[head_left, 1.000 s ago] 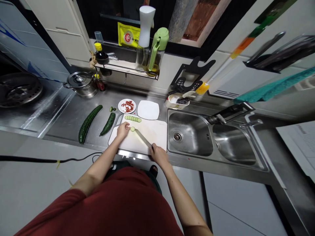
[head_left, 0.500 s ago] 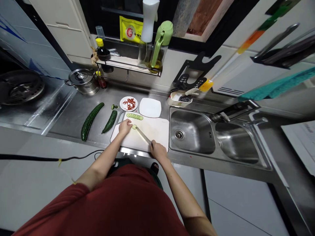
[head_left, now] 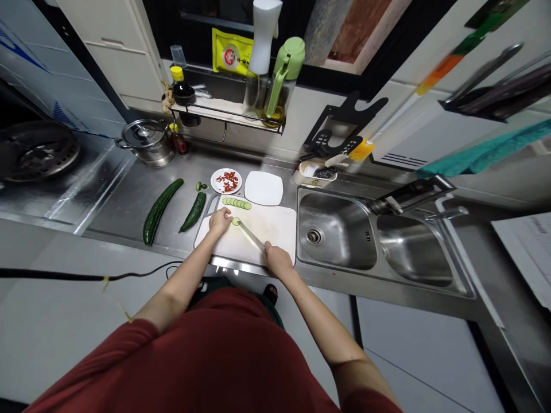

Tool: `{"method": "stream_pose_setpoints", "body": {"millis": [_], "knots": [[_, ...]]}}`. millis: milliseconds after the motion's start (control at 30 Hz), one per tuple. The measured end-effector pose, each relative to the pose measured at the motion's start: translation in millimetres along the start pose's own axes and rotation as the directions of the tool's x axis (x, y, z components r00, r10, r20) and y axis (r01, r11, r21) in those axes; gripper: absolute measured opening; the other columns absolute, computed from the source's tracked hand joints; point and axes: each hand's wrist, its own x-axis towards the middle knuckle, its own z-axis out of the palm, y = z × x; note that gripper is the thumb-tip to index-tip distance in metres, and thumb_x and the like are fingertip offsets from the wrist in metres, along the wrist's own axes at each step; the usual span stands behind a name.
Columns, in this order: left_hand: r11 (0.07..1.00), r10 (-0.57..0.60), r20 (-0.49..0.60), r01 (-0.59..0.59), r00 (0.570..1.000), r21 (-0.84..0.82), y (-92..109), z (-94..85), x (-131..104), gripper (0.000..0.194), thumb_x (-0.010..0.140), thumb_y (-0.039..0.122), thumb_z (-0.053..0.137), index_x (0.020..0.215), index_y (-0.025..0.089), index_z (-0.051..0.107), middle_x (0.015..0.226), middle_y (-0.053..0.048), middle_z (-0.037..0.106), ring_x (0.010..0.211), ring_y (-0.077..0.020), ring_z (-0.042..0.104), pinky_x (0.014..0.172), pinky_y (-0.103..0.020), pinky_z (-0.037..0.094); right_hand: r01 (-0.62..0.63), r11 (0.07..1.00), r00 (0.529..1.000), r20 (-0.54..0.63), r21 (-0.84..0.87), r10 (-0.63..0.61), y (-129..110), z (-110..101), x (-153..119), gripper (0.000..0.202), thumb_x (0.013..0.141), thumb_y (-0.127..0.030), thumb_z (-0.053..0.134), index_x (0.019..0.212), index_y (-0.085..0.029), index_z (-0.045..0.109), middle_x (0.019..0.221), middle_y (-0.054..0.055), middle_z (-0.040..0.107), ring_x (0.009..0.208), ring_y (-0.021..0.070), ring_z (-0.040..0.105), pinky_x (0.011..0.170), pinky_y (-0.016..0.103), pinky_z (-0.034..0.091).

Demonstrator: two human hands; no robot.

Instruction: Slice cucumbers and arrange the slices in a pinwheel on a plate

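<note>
My right hand is closed round the handle of a knife, whose blade points up and left over the white cutting board. At the blade's tip lies a pale green cucumber slice. Close beside that slice, my left hand has its fingers curled together; whether they grip anything is hidden. Along the board's top left edge runs a row of overlapping cucumber slices. Left of the board rest a cut cucumber and a longer whole cucumber, with small green end pieces above.
Behind the board stand a plate with chopped red bits and a white square plate. A double steel sink adjoins on the right. A lidded pot stands back left; bottles fill the wall rack.
The view has shifted slightly. Both hands and the knife stay almost in the same place over the board, and the slice is still at the blade's tip.
</note>
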Motion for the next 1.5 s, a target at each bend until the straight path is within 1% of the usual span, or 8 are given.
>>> {"method": "stream_pose_setpoints", "body": {"millis": [233,500,800,933,1033,1200,1367,1500], "knots": [[1.0,-0.017,0.009,0.017,1.0,0.005,0.2,0.1,0.4,0.02,0.078,0.032,0.064,0.097,0.027,0.062,0.087,0.002,0.067,0.081,-0.0148,0.059,0.069,-0.024,0.039,0.032,0.999,0.999,0.006,-0.007,-0.032,-1.9,-4.1,5.7,0.022,0.096,-0.018,0.033,0.112,-0.015,0.048,0.098,0.014,0.067,0.092,0.0241,0.065,0.077,0.033,0.046],[1.0,-0.015,0.007,0.015,1.0,-0.001,0.6,-0.4,-0.2,0.02,0.077,0.031,0.064,0.097,0.028,0.062,0.085,0.002,0.067,0.082,-0.0158,0.06,0.069,-0.025,0.04,0.034,0.999,0.999,-0.006,-0.037,-0.034,-9.0,-9.0,14.0,0.023,0.095,-0.015,0.034,0.112,-0.014,0.049,0.098,0.014,0.068,0.092,0.0238,0.066,0.077,0.031,0.047],[1.0,-0.026,0.01,0.026,1.0,0.014,1.4,-1.5,-0.1,0.021,0.078,0.033,0.064,0.097,0.028,0.062,0.09,0.002,0.068,0.086,-0.0156,0.06,0.071,-0.024,0.04,0.031,0.999,0.999,0.04,-0.041,-0.029,-9.2,-15.4,11.1,0.027,0.094,-0.012,0.034,0.116,-0.013,0.048,0.102,0.016,0.067,0.098,0.023,0.065,0.081,0.032,0.047],[0.999,-0.035,0.013,0.035,0.999,0.018,1.7,-1.9,-0.6,0.021,0.078,0.034,0.064,0.098,0.028,0.062,0.089,0.002,0.068,0.085,-0.0154,0.06,0.07,-0.024,0.04,0.032,0.999,0.999,0.024,-0.033,-0.032,-10.9,-15.3,12.5,0.026,0.093,-0.011,0.034,0.114,-0.013,0.049,0.101,0.016,0.067,0.096,0.0231,0.065,0.079,0.031,0.047],[1.0,-0.017,0.008,0.017,1.0,0.01,1.7,-2.4,-1.1,0.02,0.078,0.033,0.064,0.098,0.028,0.062,0.09,0.001,0.068,0.085,-0.0155,0.06,0.069,-0.024,0.039,0.04,0.999,0.999,0.012,-0.032,-0.04,-12.5,-16.1,13.1,0.025,0.093,-0.011,0.035,0.113,-0.013,0.049,0.099,0.015,0.067,0.095,0.0237,0.066,0.077,0.032,0.048],[0.999,-0.039,0.016,0.039,0.999,0.008,2.6,-3.5,-1.4,0.02,0.078,0.033,0.064,0.097,0.028,0.062,0.09,0.001,0.068,0.086,-0.0157,0.06,0.07,-0.025,0.04,0.037,0.999,0.998,0.045,-0.035,-0.035,-13.5,-21.4,12.3,0.027,0.092,-0.008,0.035,0.114,-0.013,0.049,0.102,0.017,0.067,0.096,0.0233,0.065,0.078,0.031,0.047],[1.0,-0.021,0.015,0.021,1.0,0.003,2.1,-3.4,-0.7,0.021,0.077,0.032,0.065,0.098,0.028,0.062,0.09,0.001,0.068,0.085,-0.0156,0.06,0.07,-0.025,0.04,0.043,0.999,0.998,0.048,-0.031,-0.042,-12.1,-24.1,12.3,0.029,0.09,-0.006,0.034,0.114,-0.013,0.05,0.1,0.016,0.067,0.095,0.0241,0.066,0.077,0.032,0.048],[0.999,-0.036,0.022,0.036,0.999,0.002,1.4,-2.8,0.2,0.021,0.077,0.033,0.064,0.098,0.028,0.063,0.088,0.001,0.068,0.085,-0.0155,0.06,0.07,-0.025,0.04,0.046,0.999,0.998,0.047,-0.019,-0.045,-12.4,-24.2,13.2,0.031,0.091,-0.007,0.033,0.116,-0.013,0.05,0.103,0.016,0.067,0.097,0.0242,0.065,0.078,0.032,0.047]]}}
